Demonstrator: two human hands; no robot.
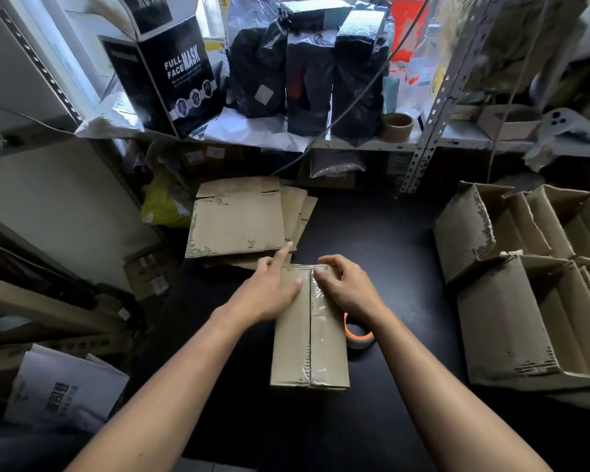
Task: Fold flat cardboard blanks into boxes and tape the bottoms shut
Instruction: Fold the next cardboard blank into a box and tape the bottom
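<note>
Cardboard box (309,330) lay bottom-up, its seam taped. Right hand (346,287) pinched the tape's far end (321,269); left hand (269,291) rested flat, fingers (283,255) straight. Pressing that end down likely came next.

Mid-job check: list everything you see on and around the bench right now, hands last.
Box being taped: one, brown, centre of table, clear tape along its seam.
Tape roll: one, orange core, just right of the box, partly hidden by it.
Flat blanks: a stack, brown, back left of table; count unclear.
Folded boxes: several, brown, open, right side.
Table: one, black.
Full face mask carton: one, black, shelf, left.
Black bags: three, shelf, centre.
Empty tape core: one, brown, shelf.
Left hand: on the box's left half, fingers straight.
Right hand: fingers curled, pressing the tape at the far end.
</note>
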